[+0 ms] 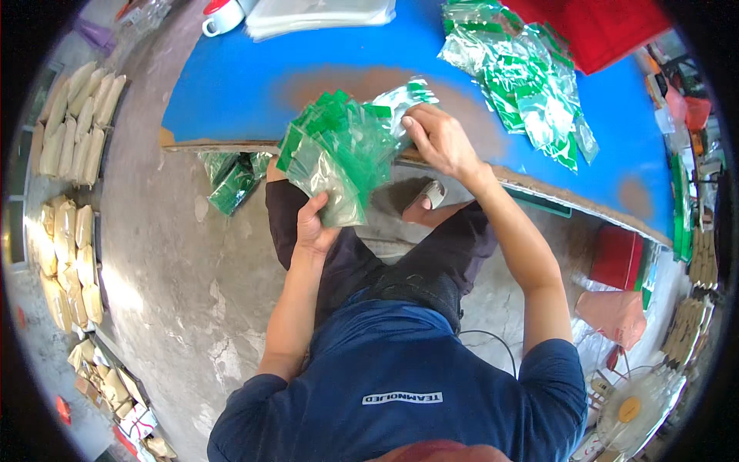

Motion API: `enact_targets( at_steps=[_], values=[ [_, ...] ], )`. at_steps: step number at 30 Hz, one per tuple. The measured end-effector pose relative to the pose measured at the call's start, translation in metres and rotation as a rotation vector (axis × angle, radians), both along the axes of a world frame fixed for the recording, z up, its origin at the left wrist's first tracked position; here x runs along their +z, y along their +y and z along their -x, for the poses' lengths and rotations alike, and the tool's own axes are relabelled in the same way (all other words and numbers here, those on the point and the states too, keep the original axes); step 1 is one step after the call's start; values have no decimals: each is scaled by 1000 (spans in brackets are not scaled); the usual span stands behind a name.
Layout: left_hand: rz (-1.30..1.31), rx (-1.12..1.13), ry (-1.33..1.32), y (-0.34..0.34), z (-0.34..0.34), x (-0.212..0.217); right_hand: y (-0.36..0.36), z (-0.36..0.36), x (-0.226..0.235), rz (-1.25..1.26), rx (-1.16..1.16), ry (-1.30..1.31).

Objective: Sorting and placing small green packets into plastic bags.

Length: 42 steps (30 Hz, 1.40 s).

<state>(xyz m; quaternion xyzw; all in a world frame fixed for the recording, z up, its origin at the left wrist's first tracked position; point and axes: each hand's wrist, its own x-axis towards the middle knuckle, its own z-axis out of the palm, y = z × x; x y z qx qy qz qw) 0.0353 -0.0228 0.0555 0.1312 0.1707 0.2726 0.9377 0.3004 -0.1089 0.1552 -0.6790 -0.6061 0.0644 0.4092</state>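
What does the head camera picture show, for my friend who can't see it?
A seated person's left hand holds a fanned stack of green-and-clear plastic bags, while the right hand touches the top one at the blue table edge. More bags lie piled there.

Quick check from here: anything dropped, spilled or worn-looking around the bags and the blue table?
Yes. Several green bags lie on the concrete floor under the blue table edge, apart from the fanned stack that the left hand holds and the right hand touches. The table's paint has worn to a brown patch.
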Motion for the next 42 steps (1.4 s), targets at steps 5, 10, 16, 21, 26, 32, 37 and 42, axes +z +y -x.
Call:
enact_targets(
  at_steps=[5, 10, 16, 21, 26, 32, 37, 42],
  values=[
    [-37, -8, 10, -8, -13, 22, 26, 18, -14, 296, 68, 606],
    [-19, 43, 5, -9, -11, 13, 28, 41, -17, -144, -406, 437],
    [23, 50, -22, -1, -4, 2, 8, 61, -13, -194, -523, 284],
    [98, 4, -162, -2, -7, -4, -33, 72, -25, -181, -504, 768],
    [95, -120, -229, -2, -8, 0, -41, 81, -8, 22, -428, 979],
    [-93, -198, -8, 3, -21, 21, -46, 64, 19, -32, -224, 1020],
    [-389, -277, 166, 27, -38, 23, -56, 42, 55, 197, -199, 562],
    [-871, -109, 342, 67, -63, 81, -19, 26, 45, -218, 3, 425]
  ],
)
